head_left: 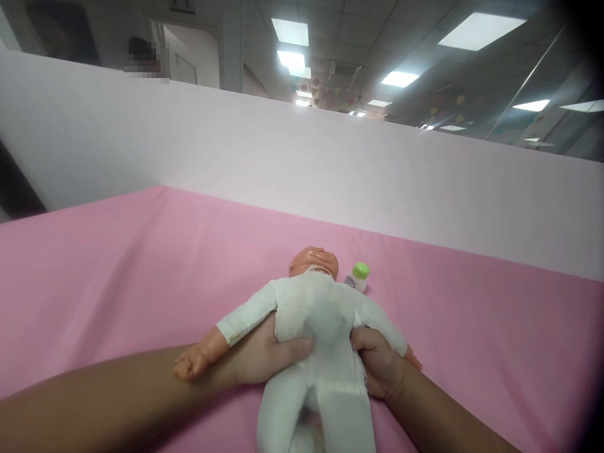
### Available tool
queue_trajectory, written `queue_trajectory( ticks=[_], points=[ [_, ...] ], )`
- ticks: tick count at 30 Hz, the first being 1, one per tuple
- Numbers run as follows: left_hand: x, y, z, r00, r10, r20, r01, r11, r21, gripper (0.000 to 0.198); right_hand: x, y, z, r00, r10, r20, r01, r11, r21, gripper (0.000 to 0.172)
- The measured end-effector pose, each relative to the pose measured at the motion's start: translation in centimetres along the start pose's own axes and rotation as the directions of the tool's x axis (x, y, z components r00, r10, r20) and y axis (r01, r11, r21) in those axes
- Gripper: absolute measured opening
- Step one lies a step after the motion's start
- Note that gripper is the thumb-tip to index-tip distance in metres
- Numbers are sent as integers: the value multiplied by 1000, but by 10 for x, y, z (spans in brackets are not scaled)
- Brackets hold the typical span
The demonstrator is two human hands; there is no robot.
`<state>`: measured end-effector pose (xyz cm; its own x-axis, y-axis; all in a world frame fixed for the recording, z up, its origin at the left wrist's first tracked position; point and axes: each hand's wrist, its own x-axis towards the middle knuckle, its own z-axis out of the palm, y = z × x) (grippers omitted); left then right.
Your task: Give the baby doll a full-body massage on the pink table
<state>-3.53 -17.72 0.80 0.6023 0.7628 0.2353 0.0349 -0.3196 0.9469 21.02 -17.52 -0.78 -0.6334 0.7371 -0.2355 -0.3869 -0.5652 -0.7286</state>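
A baby doll point(318, 327) in a white cloth suit lies face up on the pink sheet point(117, 270), head pointing away from me. My left hand point(267, 357) grips its waist from the left, thumb pressed across the belly. My right hand point(380, 368) clasps the doll's other side, fingers curled under its body. The doll's bare plastic arm point(198, 360) rests over my left forearm.
A small white bottle with a green cap point(357, 275) lies on the sheet just right of the doll's head. A pale partition wall point(330, 163) rises behind the sheet. A person's head shows above the wall at the far left.
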Motion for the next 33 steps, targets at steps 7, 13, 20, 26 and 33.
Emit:
queue_trajectory(
  ticks=[7,13,20,26,33],
  points=[
    [16,-4,-2,987,-103,-119,112,991,69,51,3,-6,0,960,-223,-172,159,933,-324,39],
    [26,0,-23,883,-148,-446,381,782,493,49,4,-19,-8,793,-553,-257,-49,362,-931,33],
    [14,17,-17,920,-51,-387,330,633,701,42,6,-14,-5,763,-613,-206,18,339,-941,28],
    [3,18,-5,985,-154,-79,163,663,731,97,-12,-15,20,902,-431,29,254,473,-843,68],
    [4,13,-30,942,-332,46,227,733,641,125,-17,-28,14,953,-284,106,242,500,-831,84]
  ],
)
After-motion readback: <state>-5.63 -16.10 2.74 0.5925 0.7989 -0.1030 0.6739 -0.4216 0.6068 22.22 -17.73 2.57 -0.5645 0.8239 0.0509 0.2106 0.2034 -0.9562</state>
